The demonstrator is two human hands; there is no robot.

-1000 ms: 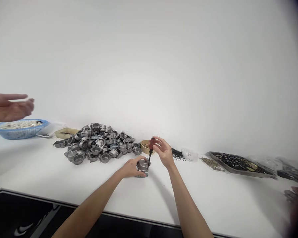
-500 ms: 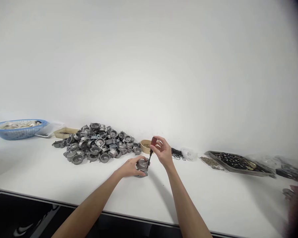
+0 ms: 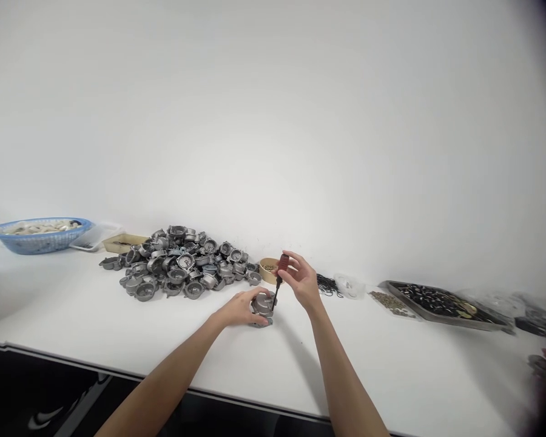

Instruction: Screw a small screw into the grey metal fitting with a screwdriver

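On the white table, my left hand [image 3: 242, 308] grips a round grey metal housing [image 3: 262, 303], thumb on the near side and fingers over the far side. My right hand [image 3: 303, 280] is closed around the red handle of a screwdriver [image 3: 283, 263]. Its dark shaft slants down and its tip meets the right edge of the housing. Whether a screw sits under the tip is too small to tell. Just behind the hands stands a round tan tub [image 3: 267, 271] with small brass-coloured pieces in it.
Left of my hands is a heap of similar housings [image 3: 186, 262]. Farther left are a yellowish tray [image 3: 124, 243] and a blue basket [image 3: 39, 243]. To the right lie black cords [image 3: 327, 284], small brass-coloured parts [image 3: 389, 302] and a tray of black parts [image 3: 441, 317].
The view has shifted slightly, so most things sit a little farther right. Both hands keep their hold, with the screwdriver still at the housing's edge. A blurred bit of skin now shows at far left.
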